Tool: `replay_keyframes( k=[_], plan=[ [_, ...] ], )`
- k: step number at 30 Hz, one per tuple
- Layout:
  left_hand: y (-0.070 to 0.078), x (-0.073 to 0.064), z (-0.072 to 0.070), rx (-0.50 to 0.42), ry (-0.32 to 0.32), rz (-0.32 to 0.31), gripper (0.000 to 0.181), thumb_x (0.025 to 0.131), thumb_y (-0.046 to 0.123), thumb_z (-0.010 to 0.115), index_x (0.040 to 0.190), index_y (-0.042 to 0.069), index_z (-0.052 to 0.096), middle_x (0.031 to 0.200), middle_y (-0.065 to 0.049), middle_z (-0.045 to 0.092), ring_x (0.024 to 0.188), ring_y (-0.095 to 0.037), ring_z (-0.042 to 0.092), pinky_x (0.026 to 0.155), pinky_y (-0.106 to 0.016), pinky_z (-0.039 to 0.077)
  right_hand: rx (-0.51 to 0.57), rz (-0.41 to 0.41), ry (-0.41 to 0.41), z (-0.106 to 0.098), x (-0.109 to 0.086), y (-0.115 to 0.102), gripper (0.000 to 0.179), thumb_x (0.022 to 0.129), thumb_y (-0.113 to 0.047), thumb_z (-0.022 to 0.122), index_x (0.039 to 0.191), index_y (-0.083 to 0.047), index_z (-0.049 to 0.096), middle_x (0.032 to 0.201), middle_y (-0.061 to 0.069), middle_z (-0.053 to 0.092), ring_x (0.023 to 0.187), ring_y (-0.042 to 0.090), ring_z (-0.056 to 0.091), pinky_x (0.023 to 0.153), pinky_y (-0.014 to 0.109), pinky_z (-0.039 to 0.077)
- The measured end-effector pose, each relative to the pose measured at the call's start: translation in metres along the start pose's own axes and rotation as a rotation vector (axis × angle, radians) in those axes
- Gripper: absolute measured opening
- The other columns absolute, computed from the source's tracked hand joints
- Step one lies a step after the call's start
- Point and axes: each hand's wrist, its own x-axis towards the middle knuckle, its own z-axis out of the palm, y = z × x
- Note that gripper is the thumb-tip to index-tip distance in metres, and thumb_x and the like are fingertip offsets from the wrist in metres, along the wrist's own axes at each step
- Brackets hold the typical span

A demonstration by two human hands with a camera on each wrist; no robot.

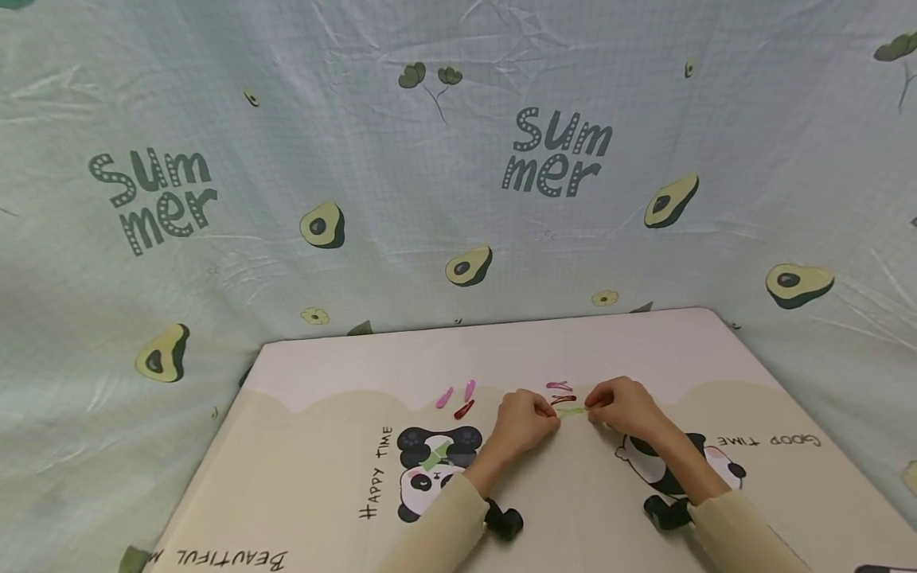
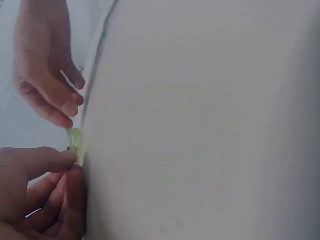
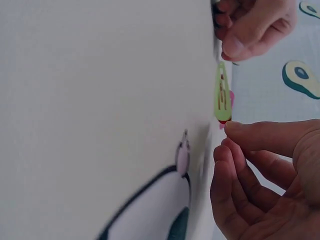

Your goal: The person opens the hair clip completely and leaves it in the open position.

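from the remote station i log the left hand [image 1: 520, 419] pinching one end of the green clip [image 3: 222, 114], right of centre over the table [image 1: 573, 501], just nearer than a red clip [image 1: 566, 398]; right hand [image 1: 626, 406] at its other end, whether gripping i cannot tell

green clip [image 3: 218, 95] | 3 pink clips [image 1: 469, 390] | 2 red clips [image 1: 464, 409] | panda-print table [image 1: 580, 493]

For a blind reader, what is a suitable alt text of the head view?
A person's left hand pinches one end of a green hair clip, the right hand at its other end. Red clips and pink clips lie nearby on a panda-print table; an avocado-print curtain hangs behind.
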Motion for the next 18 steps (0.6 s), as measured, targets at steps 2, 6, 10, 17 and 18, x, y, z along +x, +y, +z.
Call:
replay_keyframes(
  k=[2,6,10,17,18],
  plan=[
    [0.0,-0.003,-0.004,-0.053,-0.02,-0.031,0.008,0.084,0.015,0.081,0.079,0.009,0.079,0.066,0.005,0.069,0.06,-0.002,0.053,0.057,-0.017,0.043,0.003,-0.007,0.009,-0.005,-0.002,-0.001,0.013,0.087,-0.006,0.073,0.098,-0.001,0.076,0.086,0.006,0.073,0.074,0.015,0.061,0.062,0.028,0.052],
    [-0.001,-0.011,-0.018,-0.133,-0.032,-0.045,0.009,0.085,0.016,0.082,0.086,0.007,0.079,0.072,0.001,0.072,0.059,-0.003,0.056,0.055,-0.019,0.046,-0.006,-0.053,0.04,-0.011,-0.005,-0.005,0.011,0.087,-0.006,0.074,0.098,-0.002,0.077,0.087,0.004,0.073,0.076,0.013,0.062,0.064,0.025,0.051],
    [-0.002,-0.021,-0.035,-0.146,0.008,-0.021,0.011,0.086,0.019,0.082,0.089,0.009,0.079,0.078,0.0,0.074,0.062,-0.003,0.058,0.057,-0.019,0.048,-0.013,-0.108,0.05,-0.013,-0.006,-0.016,0.011,0.086,-0.006,0.077,0.097,-0.004,0.078,0.088,0.002,0.073,0.078,0.011,0.061,0.068,0.024,0.051],
    [-0.008,-0.033,-0.068,-0.072,0.12,0.011,0.012,0.088,0.022,0.08,0.092,0.011,0.079,0.082,-0.001,0.075,0.074,-0.008,0.063,0.063,-0.021,0.051,0.013,-0.177,0.034,-0.01,-0.006,-0.043,0.009,0.086,-0.007,0.078,0.096,-0.007,0.078,0.088,0.0,0.074,0.079,0.011,0.063,0.069,0.024,0.052],
    [-0.01,-0.035,-0.073,-0.059,0.138,0.012,0.012,0.088,0.022,0.08,0.092,0.011,0.079,0.083,-0.001,0.075,0.074,-0.009,0.063,0.064,-0.021,0.051,0.02,-0.184,0.031,-0.009,-0.005,-0.047,0.009,0.087,-0.007,0.078,0.096,-0.007,0.078,0.088,0.0,0.074,0.08,0.011,0.063,0.068,0.024,0.052]
  ],
)
